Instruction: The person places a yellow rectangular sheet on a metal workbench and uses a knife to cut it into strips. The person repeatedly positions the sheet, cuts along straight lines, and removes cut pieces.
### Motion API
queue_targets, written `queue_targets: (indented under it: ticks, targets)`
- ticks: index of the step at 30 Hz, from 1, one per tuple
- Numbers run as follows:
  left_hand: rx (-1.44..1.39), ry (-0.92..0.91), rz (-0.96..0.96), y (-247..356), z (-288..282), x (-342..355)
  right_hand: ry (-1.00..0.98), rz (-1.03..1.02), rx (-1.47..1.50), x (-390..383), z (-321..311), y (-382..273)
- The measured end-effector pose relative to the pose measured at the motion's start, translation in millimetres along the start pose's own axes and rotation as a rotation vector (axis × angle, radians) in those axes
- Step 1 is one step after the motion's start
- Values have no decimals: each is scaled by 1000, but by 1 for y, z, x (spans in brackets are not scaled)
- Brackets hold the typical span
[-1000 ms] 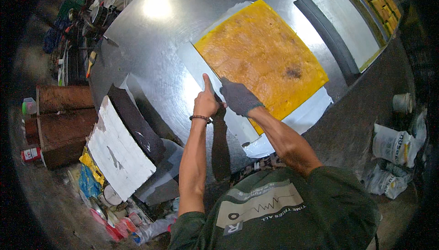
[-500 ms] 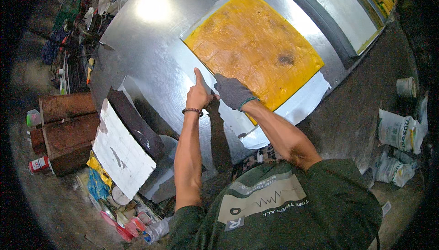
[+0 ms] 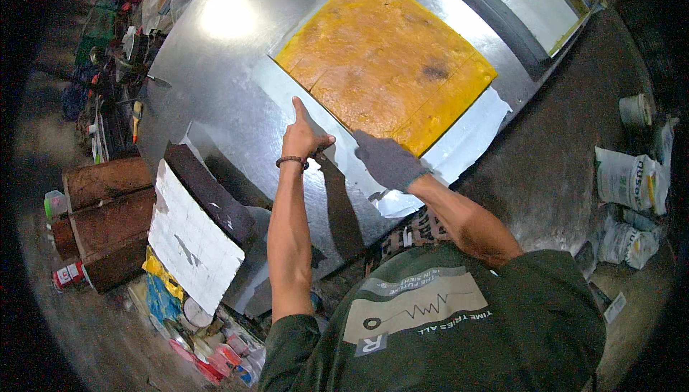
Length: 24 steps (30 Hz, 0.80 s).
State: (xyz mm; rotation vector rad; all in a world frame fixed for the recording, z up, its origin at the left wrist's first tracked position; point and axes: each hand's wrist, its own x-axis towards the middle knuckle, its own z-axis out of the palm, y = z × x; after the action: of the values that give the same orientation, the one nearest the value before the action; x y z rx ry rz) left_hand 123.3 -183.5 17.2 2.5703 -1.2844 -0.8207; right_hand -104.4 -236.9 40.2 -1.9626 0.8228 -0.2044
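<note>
A thick yellow-orange slab (image 3: 391,62) with faint scored lines and dark patches lies on a thin white sheet (image 3: 470,134) on the metal table. My bare left hand (image 3: 305,137), with a dark beaded bracelet, is on the white strip beside the slab's near-left edge. Its index finger points away from me and its thumb is stretched to the right. My right hand (image 3: 391,161), in a dark grey glove, is at the same edge, nearer to me. Its fingers are drawn together, and anything inside them is hidden. The glove covers the slab's near corner.
The shiny metal table (image 3: 208,69) carries a dark bar (image 3: 495,22) at the far right. A white board (image 3: 194,238) leans at the near left, by brown boxes (image 3: 115,209). A yellow-handled brush (image 3: 136,121) lies left; white bags (image 3: 631,182) stand right.
My gloved right hand has slid along the slab's edge toward me and the near corner. My left hand stays beside the slab with its index finger extended. The view has shifted slightly.
</note>
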Motion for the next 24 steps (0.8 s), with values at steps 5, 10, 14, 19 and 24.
queue_targets:
  ticks: [5,10,14,19,24]
  targets:
    - [17,-34,-28,4,-2,0,-103,61,-37,-5,4,8]
    - [18,-64,-58,9,-6,-1,-113,48,-10,-29,-3,7]
    - [49,-45,-35,11,-7,-2,-142,128,0,-43,-6,11]
    - [-34,-49,-59,5,-2,3,-99,30,122,-51,-14,11]
    - [59,-13,-39,3,-2,5,-141,50,66,-77,-20,13]
